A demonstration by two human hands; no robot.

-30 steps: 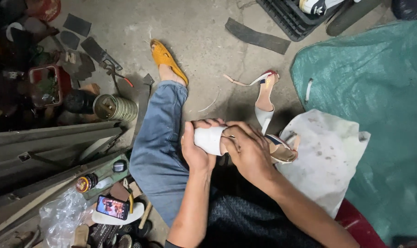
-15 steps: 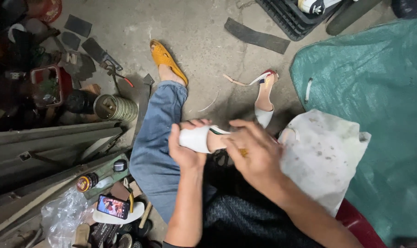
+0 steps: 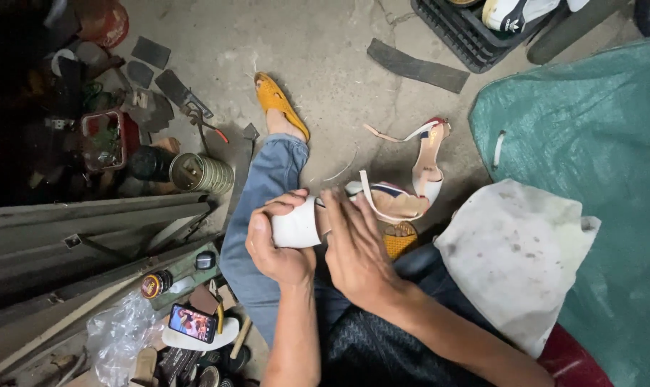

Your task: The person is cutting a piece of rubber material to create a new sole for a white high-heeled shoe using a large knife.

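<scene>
My left hand grips the thick white heel of a strappy sandal held over my knee. My right hand lies flat over the sandal beside that heel, fingers pointing away from me; what its fingertips touch is hidden. The sandal's tan insole and white straps stick out to the right of my hands. Its partner, a white high-heeled sandal, lies on the concrete floor just beyond. My leg in blue jeans stretches forward, ending in a yellow shoe.
A dirty white cloth and a green tarp lie at right. At left are metal bars, a ribbed tin can, small tins, pliers, rubber sole pieces and a lit phone. A black crate stands at the top.
My right hand has slid from the strap side to lie flat over the sandal next to the heel. The sandal has turned so its insole and straps point right.
</scene>
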